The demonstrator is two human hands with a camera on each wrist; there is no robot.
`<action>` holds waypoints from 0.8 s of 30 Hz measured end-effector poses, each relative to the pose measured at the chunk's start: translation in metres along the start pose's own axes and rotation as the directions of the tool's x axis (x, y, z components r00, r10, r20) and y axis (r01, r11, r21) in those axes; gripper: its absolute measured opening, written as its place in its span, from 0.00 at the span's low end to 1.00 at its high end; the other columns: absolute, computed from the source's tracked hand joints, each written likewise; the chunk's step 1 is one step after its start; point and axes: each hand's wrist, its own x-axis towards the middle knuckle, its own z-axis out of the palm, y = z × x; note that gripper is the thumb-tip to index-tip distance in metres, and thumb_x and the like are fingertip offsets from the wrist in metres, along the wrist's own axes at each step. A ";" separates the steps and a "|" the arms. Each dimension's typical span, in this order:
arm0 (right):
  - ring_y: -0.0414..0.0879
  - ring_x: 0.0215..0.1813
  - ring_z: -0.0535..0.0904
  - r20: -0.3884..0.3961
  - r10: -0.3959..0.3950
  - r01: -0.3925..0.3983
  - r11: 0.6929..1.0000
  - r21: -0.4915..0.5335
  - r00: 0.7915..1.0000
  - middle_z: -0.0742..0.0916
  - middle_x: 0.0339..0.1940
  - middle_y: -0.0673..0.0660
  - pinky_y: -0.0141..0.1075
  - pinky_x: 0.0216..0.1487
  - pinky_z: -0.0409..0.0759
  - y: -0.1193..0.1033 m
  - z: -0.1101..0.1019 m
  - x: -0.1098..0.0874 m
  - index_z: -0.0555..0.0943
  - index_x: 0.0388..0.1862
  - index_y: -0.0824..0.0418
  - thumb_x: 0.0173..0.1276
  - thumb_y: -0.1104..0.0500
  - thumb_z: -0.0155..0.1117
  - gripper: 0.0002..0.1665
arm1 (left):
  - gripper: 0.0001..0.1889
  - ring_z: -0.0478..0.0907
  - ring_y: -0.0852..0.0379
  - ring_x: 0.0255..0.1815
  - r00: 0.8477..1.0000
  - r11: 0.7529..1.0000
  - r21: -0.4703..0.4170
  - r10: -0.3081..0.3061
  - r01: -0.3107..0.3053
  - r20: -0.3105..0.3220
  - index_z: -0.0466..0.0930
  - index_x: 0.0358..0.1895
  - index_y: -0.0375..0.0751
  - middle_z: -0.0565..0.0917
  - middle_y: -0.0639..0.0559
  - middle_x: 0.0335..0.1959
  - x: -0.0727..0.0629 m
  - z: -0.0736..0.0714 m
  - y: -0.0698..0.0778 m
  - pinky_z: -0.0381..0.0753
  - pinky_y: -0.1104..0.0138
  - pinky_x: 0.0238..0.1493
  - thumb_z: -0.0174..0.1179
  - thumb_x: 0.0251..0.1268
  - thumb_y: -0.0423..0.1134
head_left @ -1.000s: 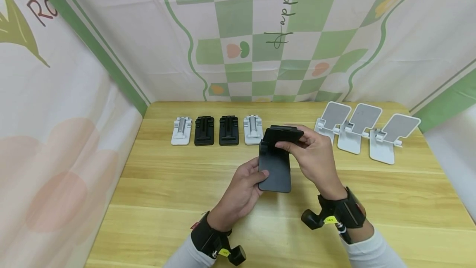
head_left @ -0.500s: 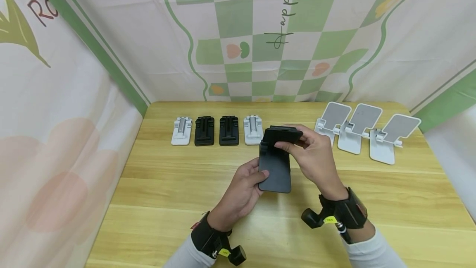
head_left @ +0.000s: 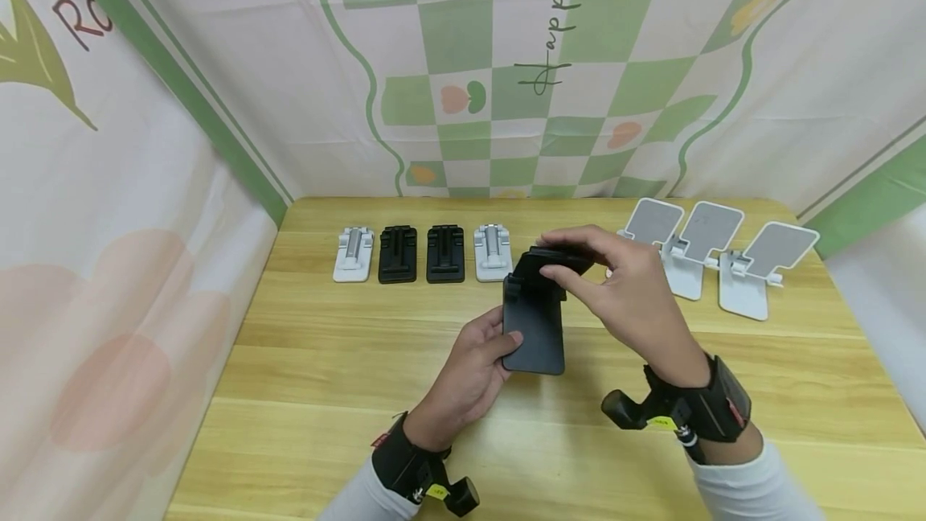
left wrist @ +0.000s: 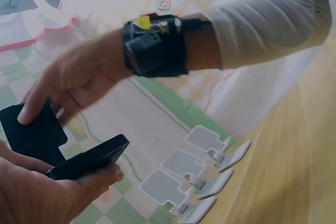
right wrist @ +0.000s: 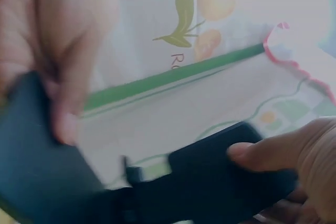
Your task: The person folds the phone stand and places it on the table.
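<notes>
A black folding phone stand [head_left: 534, 336] is held up over the table, its upper panel tilted up from the flat base at a hinge. My left hand [head_left: 477, 360] grips the base at its left edge, thumb on the face. On the panel's far edge lie the fingers of my right hand [head_left: 625, 288], with the thumb on the near face, pinching it. In the right wrist view the hinge shows between the base and the panel [right wrist: 210, 177]. The left wrist view catches my right hand [left wrist: 73, 77] with its thumb on the panel [left wrist: 34, 135].
Folded stands lie in a row at the back: a white one [head_left: 353, 256], two black ones [head_left: 397, 256] [head_left: 444, 256] and another white one [head_left: 493, 254]. Three unfolded white stands [head_left: 654, 221] [head_left: 712, 230] [head_left: 781, 249] stand at the back right. A patterned cloth [head_left: 456, 38] hangs behind the wooden table [head_left: 304, 352].
My right hand has shifted right and its fingers have come up over the panel's top edge, with its wrist swung outward. The left hand has kept its grip on the base.
</notes>
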 end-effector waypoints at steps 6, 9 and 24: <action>0.49 0.48 0.89 0.109 -0.094 0.117 0.966 -0.230 0.990 0.92 0.47 0.53 0.38 0.40 0.84 -0.015 -0.012 0.008 0.88 0.54 0.56 0.59 0.65 0.79 0.22 | 0.29 0.62 0.44 0.80 1.000 1.000 0.016 0.002 -0.002 -0.010 0.49 0.80 0.30 0.62 0.37 0.80 0.001 0.000 -0.002 0.76 0.64 0.70 0.40 0.80 0.25; 0.50 0.47 0.89 0.157 -0.099 0.139 0.954 -0.266 0.983 0.92 0.47 0.55 0.44 0.38 0.86 -0.019 -0.012 0.010 0.88 0.54 0.58 0.60 0.66 0.77 0.21 | 0.29 0.62 0.43 0.80 1.000 1.000 0.019 0.000 0.000 -0.013 0.49 0.80 0.30 0.63 0.37 0.79 0.002 0.001 -0.003 0.77 0.64 0.69 0.40 0.79 0.25; 0.50 0.44 0.90 0.075 -0.195 0.208 0.944 -0.258 0.978 0.92 0.42 0.55 0.44 0.38 0.89 -0.019 -0.001 0.002 0.89 0.50 0.61 0.55 0.71 0.79 0.22 | 0.29 0.62 0.43 0.80 0.999 1.000 0.006 -0.006 0.006 -0.050 0.49 0.80 0.30 0.63 0.37 0.79 0.001 -0.003 -0.004 0.76 0.62 0.70 0.39 0.79 0.25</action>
